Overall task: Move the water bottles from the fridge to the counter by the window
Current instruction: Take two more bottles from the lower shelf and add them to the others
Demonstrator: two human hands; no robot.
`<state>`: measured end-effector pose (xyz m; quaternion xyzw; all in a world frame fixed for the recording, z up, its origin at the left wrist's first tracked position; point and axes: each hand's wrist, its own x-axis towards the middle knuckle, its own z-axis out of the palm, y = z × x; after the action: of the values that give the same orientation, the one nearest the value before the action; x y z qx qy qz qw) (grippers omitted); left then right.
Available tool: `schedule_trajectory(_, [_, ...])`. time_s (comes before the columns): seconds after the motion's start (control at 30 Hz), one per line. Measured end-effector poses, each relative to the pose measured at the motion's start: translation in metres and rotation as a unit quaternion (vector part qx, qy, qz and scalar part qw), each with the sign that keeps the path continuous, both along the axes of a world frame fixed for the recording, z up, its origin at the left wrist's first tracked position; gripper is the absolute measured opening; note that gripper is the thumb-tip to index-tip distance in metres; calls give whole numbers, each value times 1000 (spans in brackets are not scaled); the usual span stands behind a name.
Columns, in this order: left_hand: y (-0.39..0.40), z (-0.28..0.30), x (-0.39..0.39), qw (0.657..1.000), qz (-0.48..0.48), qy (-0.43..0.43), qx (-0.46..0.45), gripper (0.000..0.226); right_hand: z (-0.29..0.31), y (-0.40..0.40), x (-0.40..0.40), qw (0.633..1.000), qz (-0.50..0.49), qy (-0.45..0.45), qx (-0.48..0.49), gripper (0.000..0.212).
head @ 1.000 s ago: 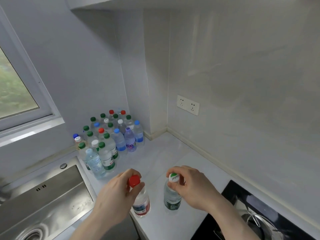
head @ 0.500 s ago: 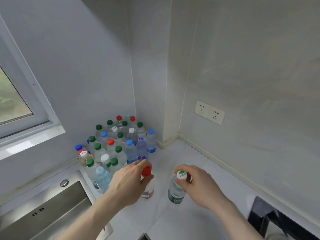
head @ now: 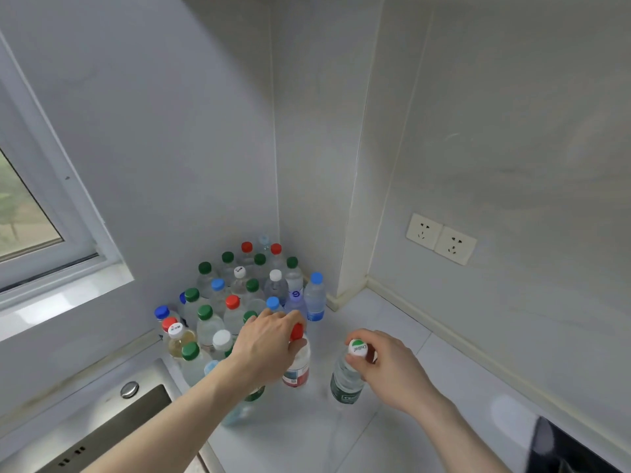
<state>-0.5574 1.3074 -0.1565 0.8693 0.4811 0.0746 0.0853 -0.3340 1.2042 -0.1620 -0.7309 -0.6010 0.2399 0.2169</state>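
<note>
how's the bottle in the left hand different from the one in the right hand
The left hand grips a bottle with a red cap and a red and white label; the right hand grips a bottle with a green and white cap and a dark green label. The red-capped one stands right against the bottle cluster; the green-labelled one stands apart, on open counter. Both are clear, upright, capped and held near the top.

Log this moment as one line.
left hand: grips red-cap bottle | right hand: grips green-label bottle | both beside bottle cluster | counter
</note>
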Motion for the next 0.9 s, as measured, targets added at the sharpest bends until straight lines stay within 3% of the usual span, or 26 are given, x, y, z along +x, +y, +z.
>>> schedule_trajectory(0.9, [79,-62,-13,989,19,144,0,36,-52,108,-15,997,4,-42,-71,13])
